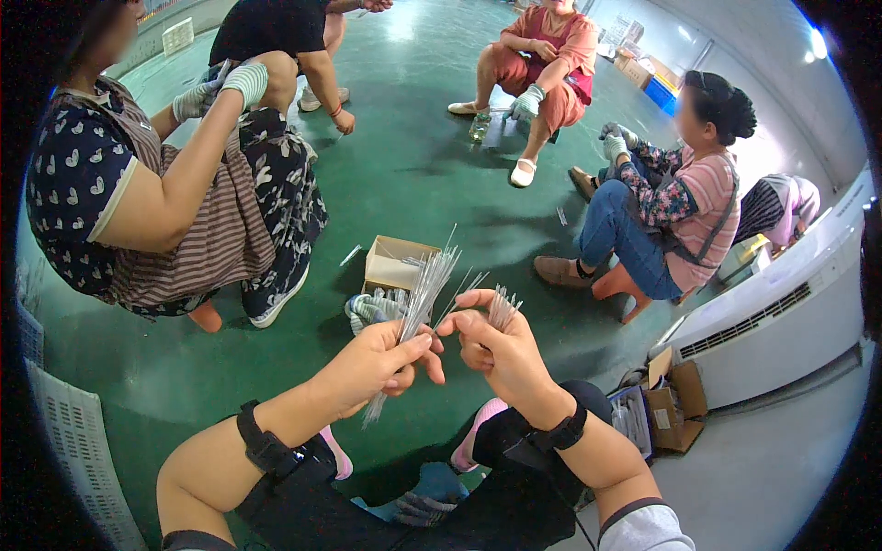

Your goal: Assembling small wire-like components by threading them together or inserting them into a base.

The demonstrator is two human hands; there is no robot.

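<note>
A thick bundle of thin, shiny, wire-like sticks (pixel 428 285) stands tilted in my left hand (pixel 375 360), closed round its middle. Its upper ends fan out, and its lower ends poke out below my palm. My right hand (pixel 503 358) is closed on a smaller bundle of similar sticks (pixel 504 309). Its thumb and forefinger are at a few loose sticks (pixel 467 286) between the two bundles. Whether these are wire or plastic I cannot tell. Just beyond my hands, an open cardboard box (pixel 386 267) sits on the floor, with clear pieces and a striped glove (pixel 367 314) at its near side.
Several people sit or crouch around the green floor (pixel 404 138), the closest being a person in a striped apron (pixel 220 248) at left. A white perforated crate (pixel 78 441) stands at lower left. Cardboard boxes (pixel 675 404) and a white cabinet (pixel 781 321) are at right.
</note>
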